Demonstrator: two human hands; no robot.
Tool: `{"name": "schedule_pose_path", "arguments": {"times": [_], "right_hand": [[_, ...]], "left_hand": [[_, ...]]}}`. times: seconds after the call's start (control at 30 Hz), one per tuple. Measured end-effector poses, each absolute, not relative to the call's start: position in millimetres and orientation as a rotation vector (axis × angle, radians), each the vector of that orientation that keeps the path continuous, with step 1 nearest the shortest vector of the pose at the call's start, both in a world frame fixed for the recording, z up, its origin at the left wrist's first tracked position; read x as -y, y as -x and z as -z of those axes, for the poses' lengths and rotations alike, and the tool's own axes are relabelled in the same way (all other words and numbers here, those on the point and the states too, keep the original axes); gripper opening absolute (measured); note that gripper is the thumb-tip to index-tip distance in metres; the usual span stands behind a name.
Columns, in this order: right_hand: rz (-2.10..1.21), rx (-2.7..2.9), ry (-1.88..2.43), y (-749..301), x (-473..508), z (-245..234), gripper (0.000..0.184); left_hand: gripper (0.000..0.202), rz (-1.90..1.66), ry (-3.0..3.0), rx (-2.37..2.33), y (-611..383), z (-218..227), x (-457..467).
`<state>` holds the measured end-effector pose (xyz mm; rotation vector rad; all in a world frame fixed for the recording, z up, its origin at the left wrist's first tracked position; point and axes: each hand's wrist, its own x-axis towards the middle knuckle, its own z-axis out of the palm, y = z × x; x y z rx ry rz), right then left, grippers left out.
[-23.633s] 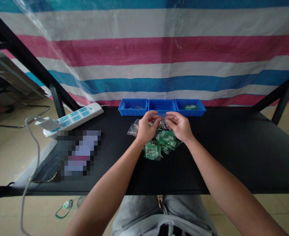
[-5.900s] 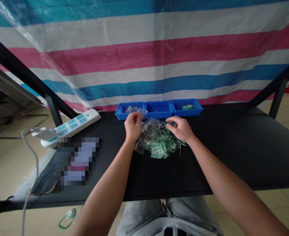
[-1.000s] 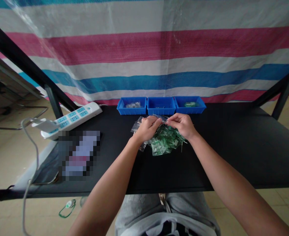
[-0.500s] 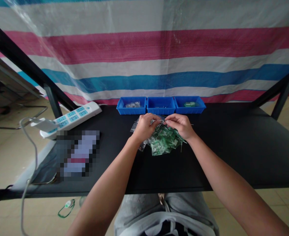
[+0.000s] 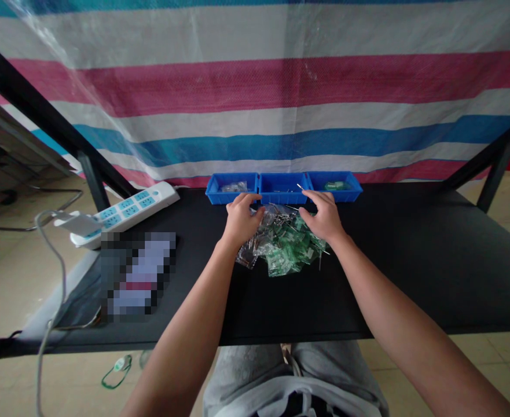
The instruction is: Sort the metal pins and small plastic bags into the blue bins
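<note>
A heap of small clear and green plastic packets (image 5: 287, 249) mixed with thin metal pins (image 5: 284, 219) lies on the black table between my hands. My left hand (image 5: 241, 221) is at the heap's left edge, thumb and fingers apart, holding nothing visible. At the heap's upper right, my right hand (image 5: 324, 217) has its thumb and forefinger spread. A slim silvery pin (image 5: 300, 187) shows just beyond the right forefinger, by the front of the middle blue bin (image 5: 283, 197). Whether it touches the finger I cannot tell.
Flanking the middle bin are a left blue bin (image 5: 231, 198) with clear packets and a right blue bin (image 5: 353, 195) with green ones. A white power strip (image 5: 150, 202) and a blurred-out flat object (image 5: 144, 275) lie left. Behind hangs a striped sheet (image 5: 255, 81).
My hands were together over the heap, fingertips pinched on something thin. They have parted, fingers spread, and the right has moved slightly up toward the middle bin, where a pin now shows.
</note>
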<state>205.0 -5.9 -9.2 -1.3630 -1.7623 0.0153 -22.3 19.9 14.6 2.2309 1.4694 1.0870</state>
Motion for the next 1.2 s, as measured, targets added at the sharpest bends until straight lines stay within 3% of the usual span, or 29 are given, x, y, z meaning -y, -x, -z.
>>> {"name": "schedule_pose_path", "arguments": {"times": [0.1,0.2,0.63,0.8,1.03,1.2], "right_hand": [[0.057,1.848,1.468,-210,1,17,0.056],[0.042,1.861,1.521,-213,0,21,0.059],[0.155,1.753,1.442,-207,3,20,0.037],[0.069,1.916,1.306,-202,6,13,0.024],[-0.152,2.093,1.467,-192,8,17,0.029],[-0.189,2.074,1.531,-193,7,18,0.022]], "left_hand": [[0.026,-0.989,-2.292,-1.481,21,-12,-19],[0.025,-0.929,-2.334,-1.482,20,-8,-19],[0.031,-0.807,-2.461,-1.603,8,-1,-12],[0.031,-0.681,-2.641,-1.419,0,4,-6],[0.030,-0.601,-2.423,-1.550,-1,4,-14],[0.026,-0.659,-2.404,-1.572,6,8,-23]]}}
